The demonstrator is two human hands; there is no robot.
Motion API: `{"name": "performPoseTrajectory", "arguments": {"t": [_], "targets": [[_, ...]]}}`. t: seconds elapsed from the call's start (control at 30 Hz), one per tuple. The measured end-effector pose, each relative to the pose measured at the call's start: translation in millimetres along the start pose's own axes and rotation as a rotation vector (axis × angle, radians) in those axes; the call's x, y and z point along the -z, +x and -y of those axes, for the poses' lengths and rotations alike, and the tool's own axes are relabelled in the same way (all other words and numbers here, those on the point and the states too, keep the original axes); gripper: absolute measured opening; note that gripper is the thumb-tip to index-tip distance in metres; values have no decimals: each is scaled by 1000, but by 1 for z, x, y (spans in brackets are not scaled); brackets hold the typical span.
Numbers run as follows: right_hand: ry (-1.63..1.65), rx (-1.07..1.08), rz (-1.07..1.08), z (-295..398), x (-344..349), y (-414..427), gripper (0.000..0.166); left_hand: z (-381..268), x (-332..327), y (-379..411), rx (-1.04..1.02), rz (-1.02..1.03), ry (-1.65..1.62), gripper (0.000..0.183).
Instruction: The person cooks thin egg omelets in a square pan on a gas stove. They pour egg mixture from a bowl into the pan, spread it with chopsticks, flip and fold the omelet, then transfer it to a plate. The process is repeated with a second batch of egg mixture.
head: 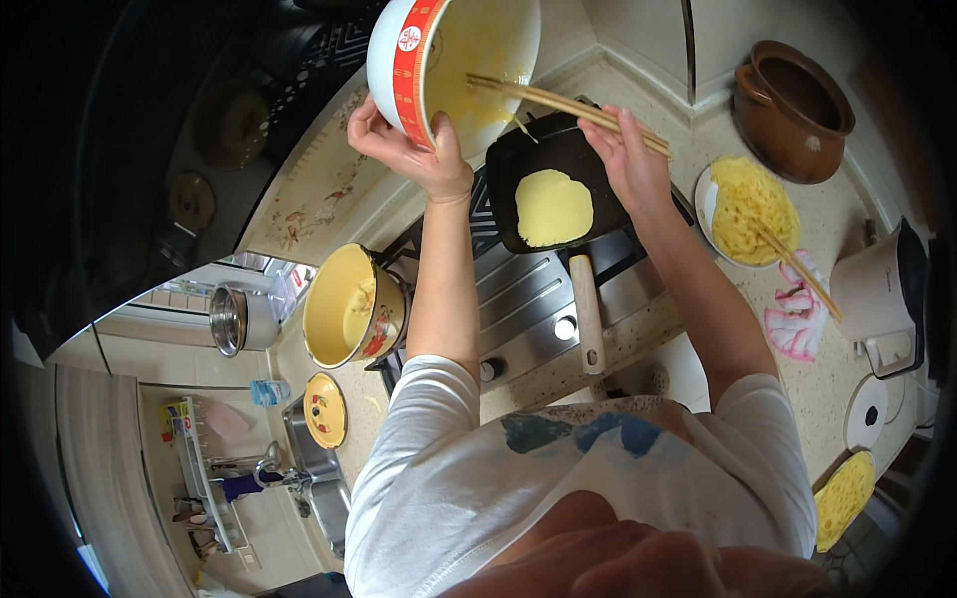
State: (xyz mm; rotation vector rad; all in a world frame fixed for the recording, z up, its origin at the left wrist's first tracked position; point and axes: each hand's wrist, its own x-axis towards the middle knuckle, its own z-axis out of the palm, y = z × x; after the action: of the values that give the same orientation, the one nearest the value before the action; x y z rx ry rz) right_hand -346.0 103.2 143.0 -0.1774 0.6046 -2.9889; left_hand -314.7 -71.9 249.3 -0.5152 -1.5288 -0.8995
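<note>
My left hand (419,149) grips a white bowl (385,63) with a red patterned band, tilted over the stove. Yellow batter (463,97) coats its inside, and a thin strand hangs from the rim above a black square pan (549,138). With my right hand (632,164) I hold a pair of wooden chopsticks (568,105), their tips inside the bowl. A pale yellow pancake (554,208) lies in the pan. The pan's wooden handle (587,314) points toward me.
Right of the stove are a plate of yellow pancakes (754,209) with chopsticks, a cloth (796,321), a brown clay pot (792,112) and an appliance (871,276). To the left stand a yellow enamel pot (340,306), its lid (326,411) and a sink (329,501). The range hood (172,134) hangs upper left.
</note>
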Motion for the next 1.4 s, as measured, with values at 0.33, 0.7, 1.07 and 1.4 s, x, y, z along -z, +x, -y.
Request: {"name": "performPoseTrajectory", "arguments": {"t": [0.33,0.7,1.07,1.4], "targets": [[-384,227,65,-12,-16,-59,23,-5,1,-1,-66,25,41,55],[-953,725,546,-13,-8,-71,9,-2,6,-4,35,-9,-24,50],[-1085,707,575,-5,10,-73,13,4,6,-17,106,-63,7,50],[-1184,593,510,18,23,-80,10,10,11,-21,168,-120,61,45]]}}
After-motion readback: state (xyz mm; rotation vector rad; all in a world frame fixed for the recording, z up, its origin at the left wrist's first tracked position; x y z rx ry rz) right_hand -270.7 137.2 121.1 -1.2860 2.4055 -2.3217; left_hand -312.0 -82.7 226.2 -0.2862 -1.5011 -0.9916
